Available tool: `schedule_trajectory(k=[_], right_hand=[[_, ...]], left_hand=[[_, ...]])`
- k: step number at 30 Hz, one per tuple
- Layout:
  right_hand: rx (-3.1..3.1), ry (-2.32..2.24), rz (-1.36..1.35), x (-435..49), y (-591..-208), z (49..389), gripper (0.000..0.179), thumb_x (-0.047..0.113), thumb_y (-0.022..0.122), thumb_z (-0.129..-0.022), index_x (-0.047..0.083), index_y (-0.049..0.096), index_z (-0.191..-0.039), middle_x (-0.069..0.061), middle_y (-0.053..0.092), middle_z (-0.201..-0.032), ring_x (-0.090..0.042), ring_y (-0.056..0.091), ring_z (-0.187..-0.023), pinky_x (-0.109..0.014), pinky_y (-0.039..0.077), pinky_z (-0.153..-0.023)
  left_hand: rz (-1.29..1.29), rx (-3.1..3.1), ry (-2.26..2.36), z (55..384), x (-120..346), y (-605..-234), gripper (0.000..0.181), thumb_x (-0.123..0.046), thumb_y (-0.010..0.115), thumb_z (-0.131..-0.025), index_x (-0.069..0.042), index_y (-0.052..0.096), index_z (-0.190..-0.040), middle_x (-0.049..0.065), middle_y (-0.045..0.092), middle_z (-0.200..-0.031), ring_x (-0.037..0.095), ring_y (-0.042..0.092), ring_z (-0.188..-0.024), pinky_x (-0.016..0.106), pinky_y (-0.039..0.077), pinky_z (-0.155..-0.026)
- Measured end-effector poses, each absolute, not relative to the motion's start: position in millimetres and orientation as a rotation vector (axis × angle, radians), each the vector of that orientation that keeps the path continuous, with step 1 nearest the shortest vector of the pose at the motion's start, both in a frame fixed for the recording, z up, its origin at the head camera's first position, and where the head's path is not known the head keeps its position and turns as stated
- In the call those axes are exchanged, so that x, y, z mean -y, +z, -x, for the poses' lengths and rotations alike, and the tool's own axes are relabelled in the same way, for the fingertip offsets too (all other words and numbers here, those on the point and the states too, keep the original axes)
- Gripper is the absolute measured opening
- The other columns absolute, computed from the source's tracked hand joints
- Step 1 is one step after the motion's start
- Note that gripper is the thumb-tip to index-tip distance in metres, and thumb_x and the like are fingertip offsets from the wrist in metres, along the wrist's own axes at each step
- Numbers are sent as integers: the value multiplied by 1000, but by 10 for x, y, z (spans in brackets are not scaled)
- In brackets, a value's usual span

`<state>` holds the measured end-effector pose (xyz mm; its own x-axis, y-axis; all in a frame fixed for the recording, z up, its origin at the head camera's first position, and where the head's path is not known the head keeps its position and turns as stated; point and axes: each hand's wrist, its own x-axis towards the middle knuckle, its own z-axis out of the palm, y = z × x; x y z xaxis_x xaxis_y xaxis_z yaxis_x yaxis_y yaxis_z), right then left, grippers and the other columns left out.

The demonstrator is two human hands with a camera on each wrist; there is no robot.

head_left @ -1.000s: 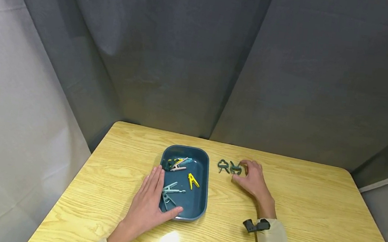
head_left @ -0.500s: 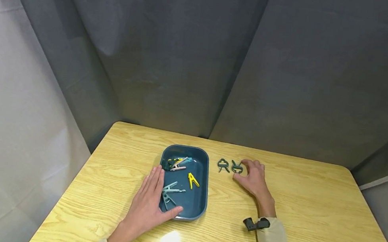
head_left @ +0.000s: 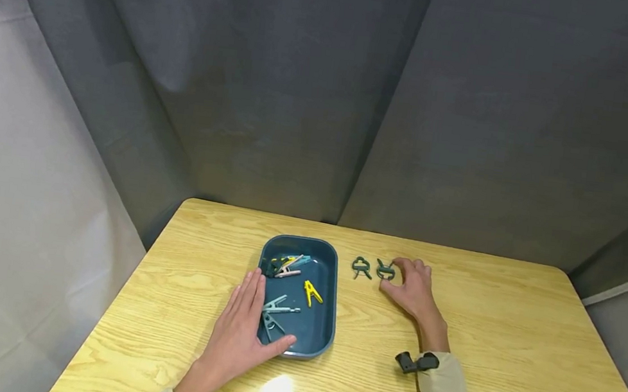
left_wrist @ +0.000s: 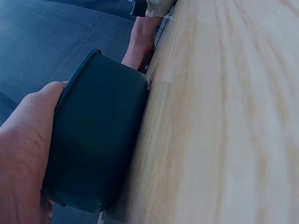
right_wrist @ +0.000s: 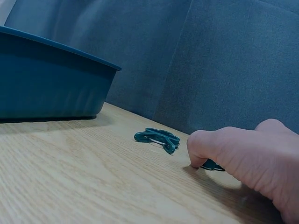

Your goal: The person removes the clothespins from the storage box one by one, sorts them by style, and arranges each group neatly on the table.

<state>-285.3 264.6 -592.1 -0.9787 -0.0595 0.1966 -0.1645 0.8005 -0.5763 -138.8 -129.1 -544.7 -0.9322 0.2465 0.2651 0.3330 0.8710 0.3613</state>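
My left hand [head_left: 240, 333] rests on a dark blue bin [head_left: 334, 289], straight fingers along its left rim and thumb spread over the near-left corner. With thumb and forefinger my right hand [head_left: 412, 291] pinches a dark green plant clip [head_left: 385, 271] lying on the table, mostly hidden behind the thumb in the right wrist view. A second green plant clip [head_left: 361, 267] lies just left of it, apart from it. Inside the bin are a yellow clothespin [head_left: 311, 293], pale teal clothespins [head_left: 280, 308] near the left hand, and a mixed cluster with a pink clothespin [head_left: 289, 273] at the far left.
A wooden table [head_left: 506, 347] carries everything, its far edge close to a grey curtain [head_left: 473, 123]. Another pale curtain [head_left: 18, 188] hangs at the left. A black wrist strap mount [head_left: 417, 363] sits on the right forearm.
My right hand has shifted slightly right with its plant clip, widening the gap to the other clip. My left hand and the bin have stayed still.
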Motion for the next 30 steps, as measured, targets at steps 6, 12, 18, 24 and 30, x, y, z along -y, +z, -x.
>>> schedule_trajectory(k=[6,12,18,24,30], right_hand=[[2826,913,-178,-2655,-5904,2846,64,32,76,-84,1,60,-138,-16,46,-101,-33,32,-95,-41,29,-76],[2823,919,-176,-2661,-5874,2825,65,32,76,-84,0,60,-138,-15,46,-100,-33,32,-95,-41,29,-75],[2848,924,-167,-2661,-5871,2823,67,34,78,-85,2,58,-140,-17,48,-105,-33,33,-98,-42,31,-76],[2846,912,-176,-2652,-5874,2840,67,35,76,-85,1,58,-139,-20,51,-110,-35,35,-99,-44,33,-78],[2856,928,-161,-2654,-5869,2828,66,34,76,-85,2,58,-140,-19,51,-111,-34,34,-100,-43,33,-78]], left_hand=[[454,2817,-604,1396,1285,-5451,126,-90,51,-83,-2,18,-166,13,12,-175,26,8,-162,47,19,-129],[458,2811,-599,1398,1288,-5453,126,-90,51,-83,-3,15,-167,14,12,-175,26,8,-162,48,20,-129],[453,2823,-612,1391,1291,-5452,126,-90,51,-83,-3,16,-167,13,11,-175,27,8,-162,47,19,-129],[444,2837,-611,1392,1293,-5455,126,-91,50,-83,-8,8,-168,12,9,-176,26,6,-162,47,18,-129],[447,2839,-616,1393,1294,-5458,126,-90,50,-83,-8,7,-168,12,9,-176,25,4,-162,47,17,-130]])
